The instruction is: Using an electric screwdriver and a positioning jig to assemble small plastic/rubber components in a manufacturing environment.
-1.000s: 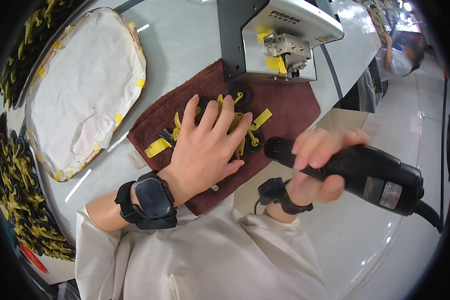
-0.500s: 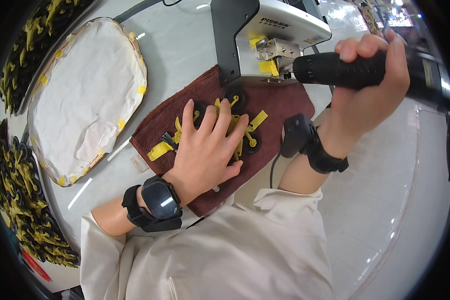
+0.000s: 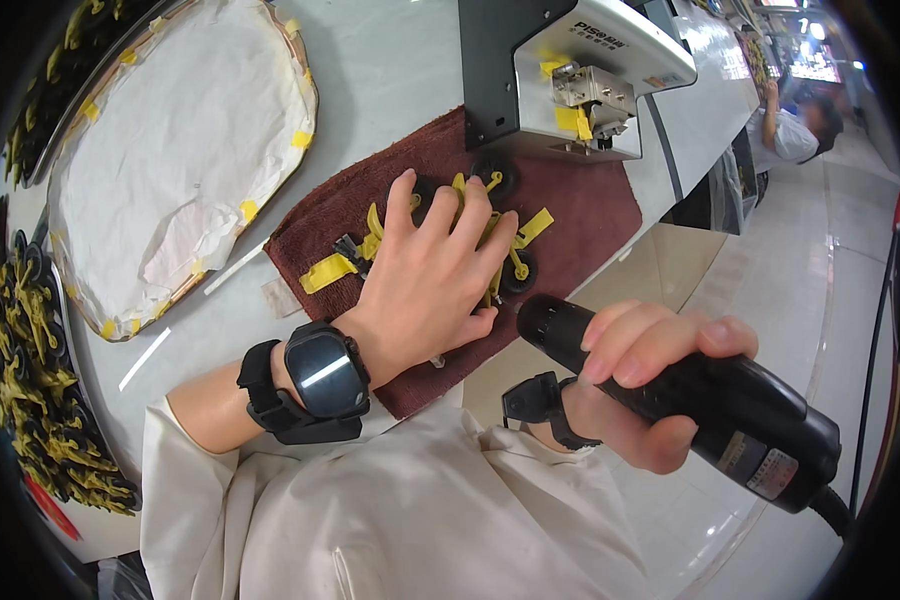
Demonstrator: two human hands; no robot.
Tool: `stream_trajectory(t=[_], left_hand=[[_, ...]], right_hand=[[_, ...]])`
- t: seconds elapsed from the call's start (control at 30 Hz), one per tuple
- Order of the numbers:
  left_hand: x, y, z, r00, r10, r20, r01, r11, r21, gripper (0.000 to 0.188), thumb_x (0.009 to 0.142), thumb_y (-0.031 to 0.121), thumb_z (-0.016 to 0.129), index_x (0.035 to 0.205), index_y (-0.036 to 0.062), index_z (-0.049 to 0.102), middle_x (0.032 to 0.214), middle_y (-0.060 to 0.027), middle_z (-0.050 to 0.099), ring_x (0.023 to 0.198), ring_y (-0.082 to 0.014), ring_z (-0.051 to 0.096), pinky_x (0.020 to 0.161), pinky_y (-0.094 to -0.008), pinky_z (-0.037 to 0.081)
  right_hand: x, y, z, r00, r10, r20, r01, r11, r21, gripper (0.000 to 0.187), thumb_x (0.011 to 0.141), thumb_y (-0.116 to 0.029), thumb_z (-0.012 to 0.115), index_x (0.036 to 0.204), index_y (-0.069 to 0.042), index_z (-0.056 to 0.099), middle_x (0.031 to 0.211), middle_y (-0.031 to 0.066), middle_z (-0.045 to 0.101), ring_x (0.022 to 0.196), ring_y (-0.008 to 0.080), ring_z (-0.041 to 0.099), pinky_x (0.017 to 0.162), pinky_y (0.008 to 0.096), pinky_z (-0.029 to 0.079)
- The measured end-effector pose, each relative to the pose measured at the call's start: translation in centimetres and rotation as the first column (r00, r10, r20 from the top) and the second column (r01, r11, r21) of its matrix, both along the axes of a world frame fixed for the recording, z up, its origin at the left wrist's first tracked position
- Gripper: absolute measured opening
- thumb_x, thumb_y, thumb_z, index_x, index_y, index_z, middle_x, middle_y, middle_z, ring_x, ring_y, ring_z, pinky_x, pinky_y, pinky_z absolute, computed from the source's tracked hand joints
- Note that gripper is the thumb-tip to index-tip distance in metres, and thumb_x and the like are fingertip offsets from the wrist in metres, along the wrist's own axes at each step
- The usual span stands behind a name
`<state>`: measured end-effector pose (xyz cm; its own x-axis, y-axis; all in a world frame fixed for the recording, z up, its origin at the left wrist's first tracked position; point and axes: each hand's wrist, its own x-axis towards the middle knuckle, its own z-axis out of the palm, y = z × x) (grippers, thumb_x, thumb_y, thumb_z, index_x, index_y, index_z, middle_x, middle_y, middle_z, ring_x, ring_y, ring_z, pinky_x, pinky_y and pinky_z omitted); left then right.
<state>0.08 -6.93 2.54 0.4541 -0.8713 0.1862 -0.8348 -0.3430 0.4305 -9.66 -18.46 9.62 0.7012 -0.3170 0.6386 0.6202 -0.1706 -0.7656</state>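
My left hand (image 3: pixel 433 255) lies palm down, fingers spread, over a yellow and black wheeled assembly (image 3: pixel 515 267) on a brown cloth (image 3: pixel 600 200). Its wheels and a yellow tab show around my fingers; its middle is hidden under my palm. In my right hand (image 3: pixel 640 370) is a black corded electric screwdriver (image 3: pixel 730 410), fingers wrapped round its body. The screwdriver's front end points up and left, just right of the assembly and apart from it. The tip is hard to make out.
A grey-white screw feeder (image 3: pixel 580 80) with a metal block stands behind the cloth. At left lie a white paper-lined tray (image 3: pixel 185 130) and trays heaped with yellow and black wheeled parts (image 3: pixel 45 370). Another person (image 3: pixel 795 135) is at the far right.
My right hand has brought the screwdriver away from the screw feeder, down and toward me, beside the assembly. My left hand stays on the assembly. The view has shifted a little.
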Motion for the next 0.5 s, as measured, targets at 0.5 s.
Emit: stream_trajectory(t=[0.5], left_hand=[[0.6, 0.3, -0.5, 0.999, -0.027, 0.023, 0.029, 0.997, -0.068, 0.069, 0.07, 0.059, 0.063, 0.122, 0.0146, 0.054, 0.123, -0.0162, 0.048, 0.107, -0.0298, 0.046, 0.1, -0.0544, 0.027]], right_hand=[[-0.7, -0.4, 0.0, 0.982, -0.166, 0.089, 0.145, 0.968, 0.204, 0.045, 0.085, -0.035, 0.055, 0.11, 0.0, 0.04, 0.069, 0.0044, 0.043, 0.049, 0.0145, 0.043, 0.054, 0.0301, 0.035]])
